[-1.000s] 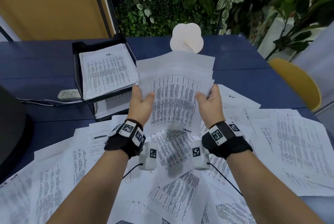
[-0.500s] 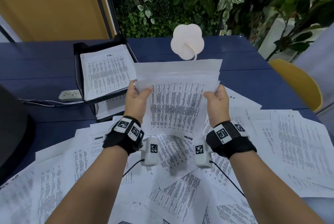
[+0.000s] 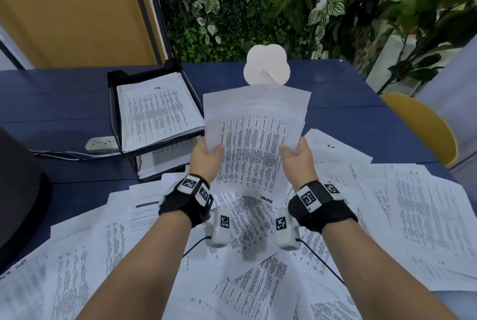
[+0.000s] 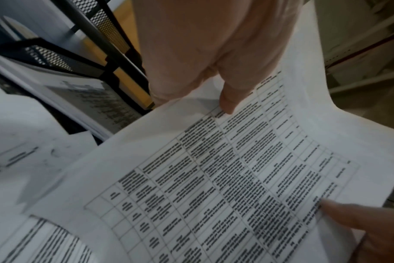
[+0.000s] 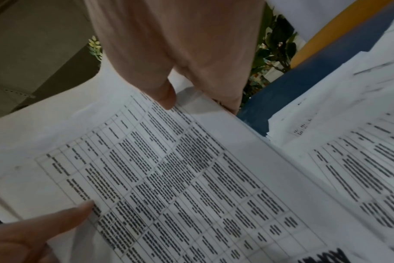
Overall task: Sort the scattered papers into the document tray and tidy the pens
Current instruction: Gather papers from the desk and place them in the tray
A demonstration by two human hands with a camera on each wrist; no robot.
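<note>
Both hands hold a loose stack of printed sheets [image 3: 254, 136] upright above the table, its sheets' top edges uneven. My left hand [image 3: 210, 148] pinches the stack's left edge and my right hand [image 3: 293, 148] pinches its right edge, thumbs on the front page. In the left wrist view the left hand [image 4: 227, 99] presses its thumb on the printed table of the stack [image 4: 214, 178]. In the right wrist view the right hand [image 5: 169, 96] does the same on the stack [image 5: 180, 178]. The black mesh document tray [image 3: 113, 102] stands to the left with papers in both tiers. Scattered papers [image 3: 426, 216] cover the near table. No pens are visible.
A white flower-shaped object [image 3: 267, 68] stands behind the stack. A white power strip [image 3: 102, 144] with its cable lies left of the tray. A dark rounded object [image 3: 20, 190] sits at the left edge, a yellow chair [image 3: 423, 126] at the right. Plants line the back.
Both hands keep hold of the stack. They spread slightly half a second ago and now sit closer together and lower on its edges. The stack's sheets sit a little more bunched.
</note>
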